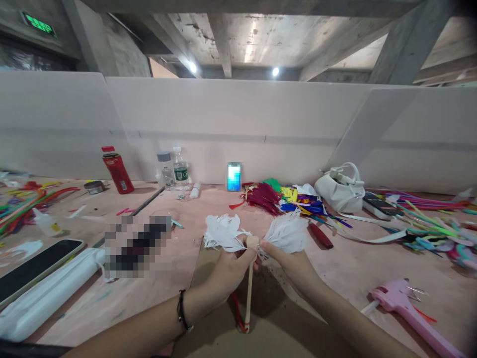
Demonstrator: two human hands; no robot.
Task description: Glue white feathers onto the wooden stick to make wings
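My left hand is closed around the upper end of a thin wooden stick with a small rounded wooden head. A red cord hangs from the stick's lower end. On the left of the head, a white feathery tuft spreads outward. My right hand pinches the inner end of another white feathery tuft, close against the head. Both hands are over a brown cardboard sheet; how the tufts join the head is hidden by the fingers.
A pink glue gun lies at right, near a red-handled tool. Colourful strips and a white handbag sit behind. A lit phone stands by the partition. Bottles and a dark phone are at left.
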